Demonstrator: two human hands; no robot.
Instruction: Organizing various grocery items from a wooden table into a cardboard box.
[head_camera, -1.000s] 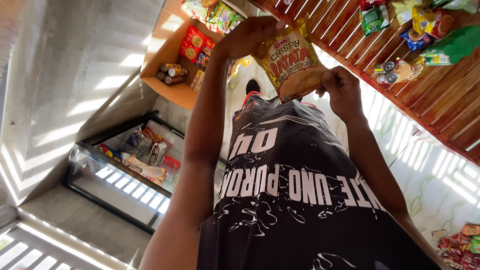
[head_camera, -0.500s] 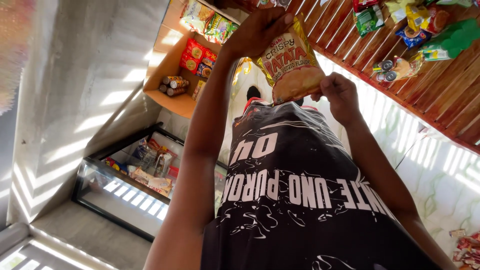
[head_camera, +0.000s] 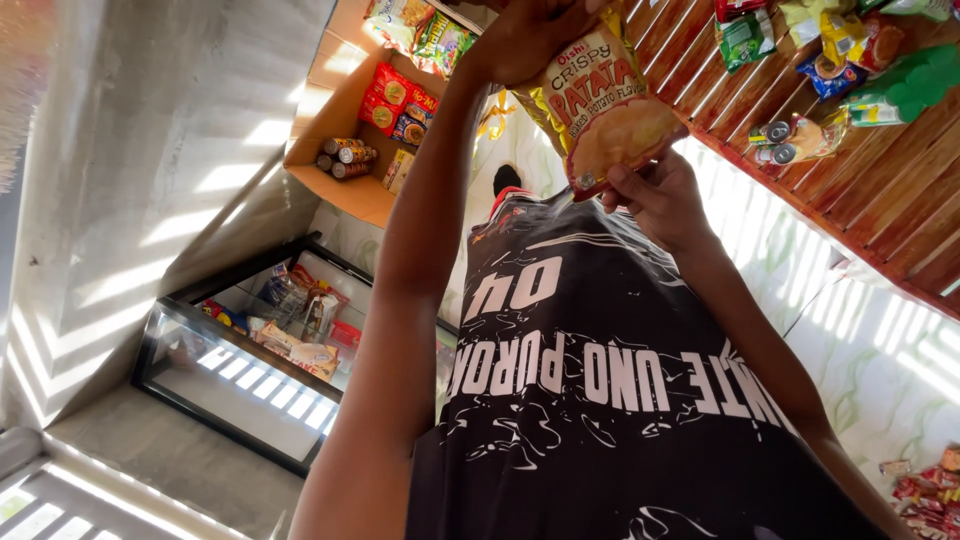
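A wooden shelf (head_camera: 345, 190) carries cans (head_camera: 345, 158) and red packets (head_camera: 392, 98); a glass case (head_camera: 240, 385) holds snack packs (head_camera: 300, 345).

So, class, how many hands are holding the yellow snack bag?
2: the left hand grips one end of the yellow snack bag, the right hand pinches the opposite end.

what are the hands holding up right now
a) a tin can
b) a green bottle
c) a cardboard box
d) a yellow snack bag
d: the yellow snack bag is gripped at one end by the left hand and at the other end by the right hand; the tin cans lie in a cardboard box off to the side, untouched.
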